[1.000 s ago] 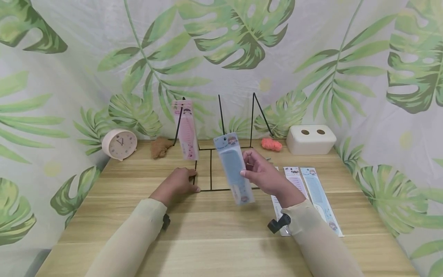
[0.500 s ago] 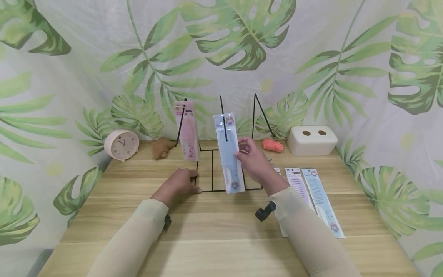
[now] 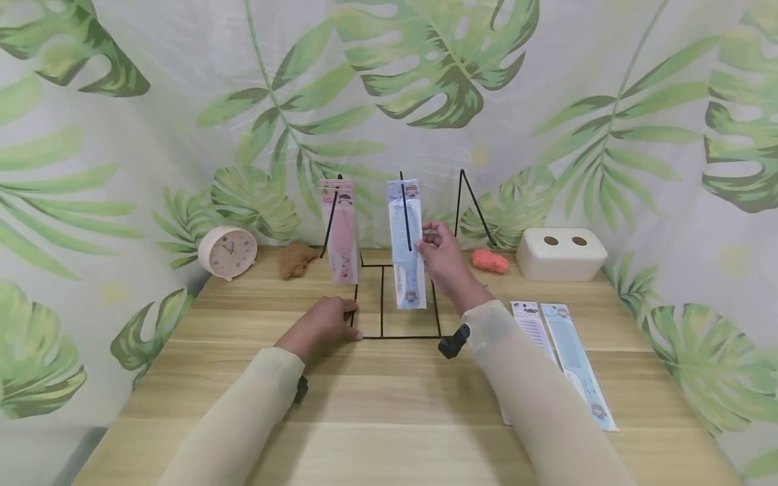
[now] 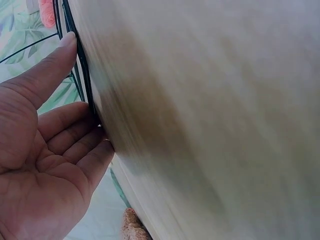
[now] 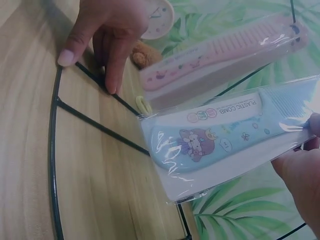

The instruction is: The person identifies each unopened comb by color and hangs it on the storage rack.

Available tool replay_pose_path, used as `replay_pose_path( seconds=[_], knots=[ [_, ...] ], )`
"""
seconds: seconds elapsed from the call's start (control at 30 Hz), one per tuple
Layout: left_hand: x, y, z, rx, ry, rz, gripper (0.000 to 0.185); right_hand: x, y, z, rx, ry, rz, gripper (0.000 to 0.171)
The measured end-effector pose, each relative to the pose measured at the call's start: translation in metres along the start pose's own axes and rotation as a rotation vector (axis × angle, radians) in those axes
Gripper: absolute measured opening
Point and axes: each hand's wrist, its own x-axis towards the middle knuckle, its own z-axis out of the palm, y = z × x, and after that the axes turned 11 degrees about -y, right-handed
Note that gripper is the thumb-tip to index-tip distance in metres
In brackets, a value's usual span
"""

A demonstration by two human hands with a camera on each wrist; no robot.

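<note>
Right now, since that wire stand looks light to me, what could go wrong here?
The wire rack could shift or tip if the left hand pressing its base lets go. The blue comb pack, pinched by the right hand, may slip off the middle prong if released carelessly. The right hand could also bump the pink comb pack hanging alongside.

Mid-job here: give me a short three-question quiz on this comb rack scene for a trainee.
1. True or false: the right hand holds the blue comb packet at the rack's middle peg.
2. What does the left hand press on? A) the clock B) the rack's wire base C) the white box
3. What colour is the comb packet hanging on the rack's left peg?

Key: 1 true; 2 B; 3 pink.
</note>
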Motion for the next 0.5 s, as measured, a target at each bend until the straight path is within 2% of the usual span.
replay_pose_path(
  seconds=[0.17,0.5],
  knots=[
    [0.002,0.003,0.003,0.002,-0.002,0.007,0.078,0.005,0.004,-0.005,0.002,-0.010,-0.027,0.032],
    [-0.001,0.002,0.001,-0.013,-0.008,0.010,0.081,0.020,0.012,-0.009,-0.107,0.013,-0.028,0.027]
  ],
)
